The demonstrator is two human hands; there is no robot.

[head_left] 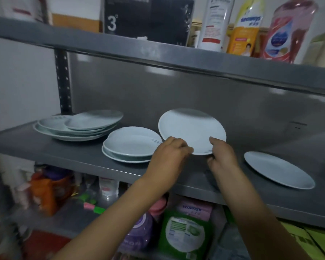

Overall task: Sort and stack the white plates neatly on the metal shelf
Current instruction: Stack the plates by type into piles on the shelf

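Note:
A round white plate (190, 128) is tilted up above the middle of the grey metal shelf (73, 147). My left hand (170, 152) grips its lower left rim and my right hand (221, 156) pinches its lower right rim. Left of it sits a small stack of two or three white plates (129, 144). A larger, uneven stack of several white plates (79, 125) stands at the shelf's far left. One single white plate (278, 169) lies flat on the right.
The upper shelf (158, 51) hangs close overhead with a black box (148, 15) and several bottles (214, 23). Bottles and packets (184, 231) fill the level below. A perforated post (63, 81) stands at the back left.

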